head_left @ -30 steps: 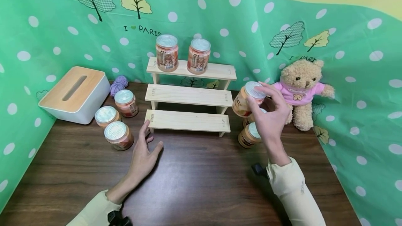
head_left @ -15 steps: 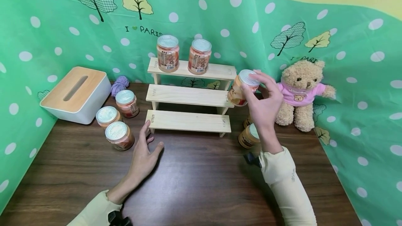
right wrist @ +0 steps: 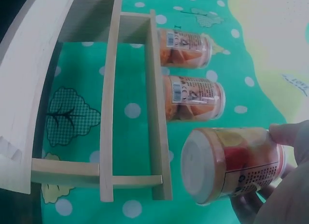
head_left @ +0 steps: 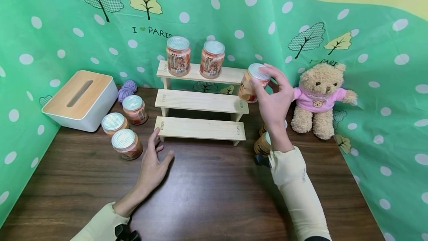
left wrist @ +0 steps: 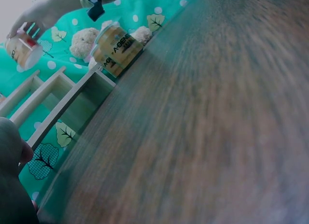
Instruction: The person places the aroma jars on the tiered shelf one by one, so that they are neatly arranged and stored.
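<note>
- The left hand (head_left: pixel 152 166) lies nearest, resting flat on the dark wooden table (head_left: pixel 207 192) with its fingers straight and slightly spread, holding nothing; its fingertips lie just short of the lowest step of the wooden shelf (head_left: pixel 200 101)
- Just left of that hand stand three white-lidded jars on the table: the nearest jar (head_left: pixel 126 144), a second jar (head_left: pixel 114 124) behind it and a third jar (head_left: pixel 134 109) further back
- To the right, partly hidden behind the right forearm, two brown-labelled jars (head_left: pixel 262 145) stand on the table; the left wrist view shows them (left wrist: pixel 116 48) side by side
- The right hand (head_left: pixel 275 97) is raised above the table, fingers curled round the held jar (head_left: pixel 251 83) and pinching it near its white lid; the jar is tilted and hangs in the air at the right end of the shelf, about level with the top step and not set down
- The right wrist view shows the held jar (right wrist: pixel 231 163) just beside the shelf's end (right wrist: pixel 145 113), clear of the board
- On the top step stand two upright jars, the left shelf jar (head_left: pixel 178 55) and the right shelf jar (head_left: pixel 211 59)
- Further back sit a white tissue box (head_left: pixel 80 99) with a wooden top at the left, a purple yarn ball (head_left: pixel 127 89) beside it, and a teddy bear (head_left: pixel 317 97) in a pink shirt at the right, against the green dotted backdrop (head_left: pixel 234 18)
</note>
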`<state>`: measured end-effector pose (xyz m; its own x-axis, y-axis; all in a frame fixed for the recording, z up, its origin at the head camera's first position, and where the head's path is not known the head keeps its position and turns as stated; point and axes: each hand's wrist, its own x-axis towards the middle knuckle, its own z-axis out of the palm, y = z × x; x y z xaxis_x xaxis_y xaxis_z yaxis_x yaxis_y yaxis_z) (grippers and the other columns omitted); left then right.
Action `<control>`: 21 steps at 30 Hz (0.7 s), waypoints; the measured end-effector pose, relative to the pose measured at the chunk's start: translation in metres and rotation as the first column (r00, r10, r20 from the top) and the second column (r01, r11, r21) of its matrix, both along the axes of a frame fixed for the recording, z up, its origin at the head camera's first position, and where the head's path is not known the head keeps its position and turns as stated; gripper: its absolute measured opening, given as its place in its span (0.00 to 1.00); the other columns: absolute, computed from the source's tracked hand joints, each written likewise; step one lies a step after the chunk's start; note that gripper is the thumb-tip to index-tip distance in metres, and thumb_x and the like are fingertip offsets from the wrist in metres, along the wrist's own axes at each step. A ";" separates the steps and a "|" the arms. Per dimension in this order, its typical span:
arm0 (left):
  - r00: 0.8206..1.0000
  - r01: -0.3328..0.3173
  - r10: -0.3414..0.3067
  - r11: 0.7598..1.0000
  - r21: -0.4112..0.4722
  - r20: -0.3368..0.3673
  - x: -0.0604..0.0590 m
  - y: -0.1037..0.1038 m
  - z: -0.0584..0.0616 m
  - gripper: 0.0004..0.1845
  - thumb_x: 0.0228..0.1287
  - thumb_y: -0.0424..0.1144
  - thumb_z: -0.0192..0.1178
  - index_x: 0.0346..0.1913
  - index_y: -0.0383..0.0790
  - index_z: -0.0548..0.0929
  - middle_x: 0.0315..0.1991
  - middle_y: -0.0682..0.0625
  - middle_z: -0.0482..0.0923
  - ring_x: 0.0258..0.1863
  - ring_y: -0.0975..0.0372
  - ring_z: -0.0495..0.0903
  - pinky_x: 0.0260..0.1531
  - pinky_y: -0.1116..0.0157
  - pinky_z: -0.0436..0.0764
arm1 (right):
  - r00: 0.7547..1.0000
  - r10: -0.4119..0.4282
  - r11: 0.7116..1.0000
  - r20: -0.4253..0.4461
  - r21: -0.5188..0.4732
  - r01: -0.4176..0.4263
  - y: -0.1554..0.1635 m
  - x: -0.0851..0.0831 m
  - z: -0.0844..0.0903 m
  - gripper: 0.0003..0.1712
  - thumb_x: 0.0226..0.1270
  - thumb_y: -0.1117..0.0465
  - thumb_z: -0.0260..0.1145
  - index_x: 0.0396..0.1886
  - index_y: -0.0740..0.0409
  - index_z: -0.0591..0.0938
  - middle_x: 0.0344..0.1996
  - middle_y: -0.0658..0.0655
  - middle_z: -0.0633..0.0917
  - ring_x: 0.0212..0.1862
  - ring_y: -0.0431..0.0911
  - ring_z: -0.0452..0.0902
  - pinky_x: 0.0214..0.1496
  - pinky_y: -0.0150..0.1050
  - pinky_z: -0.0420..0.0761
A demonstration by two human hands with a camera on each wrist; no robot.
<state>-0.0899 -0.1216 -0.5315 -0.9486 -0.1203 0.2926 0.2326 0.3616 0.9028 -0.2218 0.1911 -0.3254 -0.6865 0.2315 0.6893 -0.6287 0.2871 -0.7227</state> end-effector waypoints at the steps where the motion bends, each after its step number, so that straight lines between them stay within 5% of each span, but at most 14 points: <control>1: 1.000 0.002 -0.002 1.000 -0.004 -0.002 -0.001 0.000 -0.001 0.51 0.71 0.28 0.70 0.90 0.51 0.56 0.88 0.47 0.60 0.77 0.46 0.73 0.71 0.67 0.81 | 1.000 0.004 1.000 -0.001 -0.001 -0.004 -0.001 -0.001 0.001 0.18 0.65 0.68 0.82 0.52 0.72 0.91 0.60 0.65 0.89 0.64 0.50 0.84 0.61 0.36 0.88; 6: 1.000 0.005 -0.005 1.000 -0.006 0.016 -0.003 -0.002 -0.006 0.53 0.72 0.29 0.71 0.90 0.57 0.54 0.88 0.52 0.58 0.79 0.51 0.72 0.71 0.74 0.77 | 0.999 0.034 0.999 -0.013 -0.018 -0.034 -0.008 -0.005 0.003 0.18 0.66 0.69 0.81 0.53 0.74 0.91 0.61 0.70 0.88 0.66 0.54 0.85 0.62 0.37 0.88; 14: 1.000 0.003 -0.003 1.000 -0.005 0.008 -0.002 -0.001 -0.003 0.52 0.71 0.28 0.71 0.90 0.51 0.55 0.88 0.47 0.60 0.78 0.47 0.72 0.70 0.73 0.79 | 0.998 0.057 0.997 -0.036 -0.039 -0.059 -0.017 -0.015 0.002 0.18 0.68 0.70 0.80 0.54 0.75 0.90 0.63 0.73 0.87 0.70 0.61 0.82 0.65 0.38 0.88; 21: 1.000 -0.002 0.002 1.000 0.011 -0.009 0.003 0.003 0.012 0.48 0.69 0.29 0.70 0.89 0.41 0.58 0.85 0.37 0.63 0.74 0.37 0.75 0.69 0.55 0.85 | 1.000 0.028 0.996 -0.001 -0.080 -0.028 -0.019 -0.024 -0.002 0.17 0.68 0.70 0.80 0.54 0.74 0.90 0.64 0.72 0.87 0.67 0.51 0.84 0.65 0.38 0.87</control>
